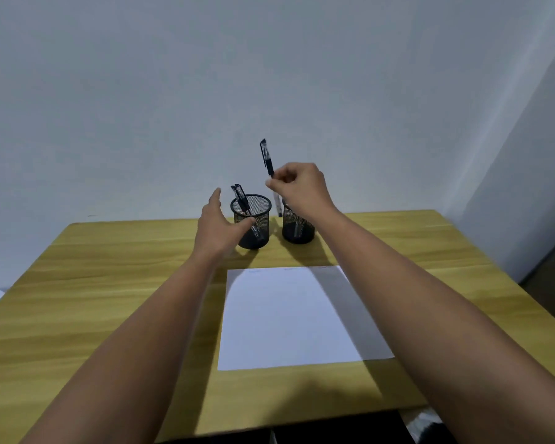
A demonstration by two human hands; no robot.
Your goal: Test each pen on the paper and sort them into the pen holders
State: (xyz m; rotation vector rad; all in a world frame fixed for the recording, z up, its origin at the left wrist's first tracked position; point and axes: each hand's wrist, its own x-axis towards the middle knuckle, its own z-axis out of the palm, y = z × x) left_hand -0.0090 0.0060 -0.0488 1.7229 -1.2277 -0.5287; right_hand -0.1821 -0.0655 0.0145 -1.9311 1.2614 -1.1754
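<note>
Right hand (297, 187) pinching black pen (267, 158), near-upright, cap up, above right holder (298, 226). Left hand (215, 224) spread, empty, just left of it, beside left holder (251, 221).

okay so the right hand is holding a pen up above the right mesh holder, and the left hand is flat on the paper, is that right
Not quite. In the head view the left hand isn't on the paper; it is open beside the left mesh holder. The right hand does hold a pen above the right mesh holder.
</note>
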